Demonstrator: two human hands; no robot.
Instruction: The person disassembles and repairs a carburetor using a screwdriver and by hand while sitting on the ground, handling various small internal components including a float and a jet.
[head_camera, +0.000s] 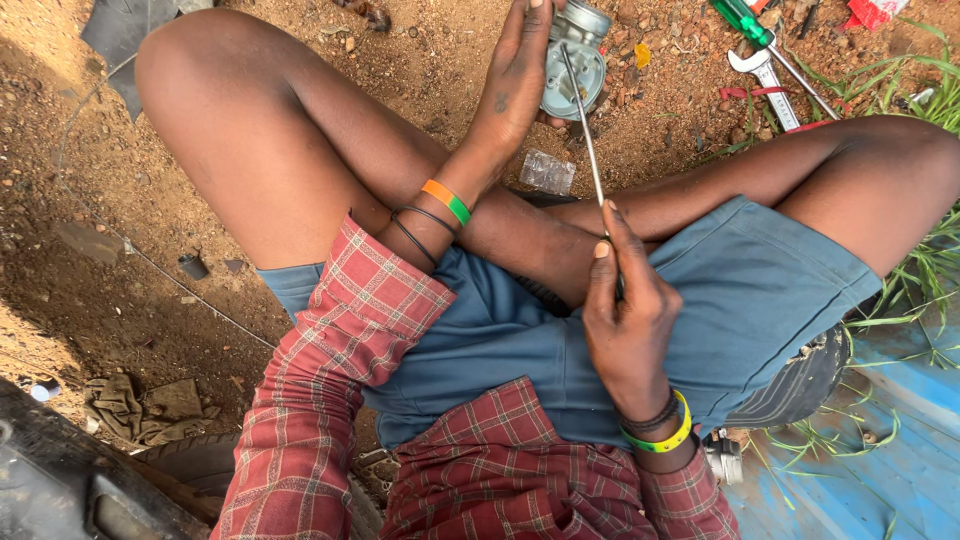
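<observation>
Beside the left hand (515, 85), a clear crumpled packet (547, 172) lies on dirt

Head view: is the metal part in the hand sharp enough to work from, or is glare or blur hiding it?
Head view: even daylight, soft shadows, no harsh glare; the metal part in the left hand sits at the top edge, partly cropped but sharp; the thin rod from the right hand reads clearly; wide-angle stretch bends the knees outward.

Outdoors in daylight: reddish stony dirt ground (90, 150), grass (925, 270), a blue sheet (900, 470).
</observation>
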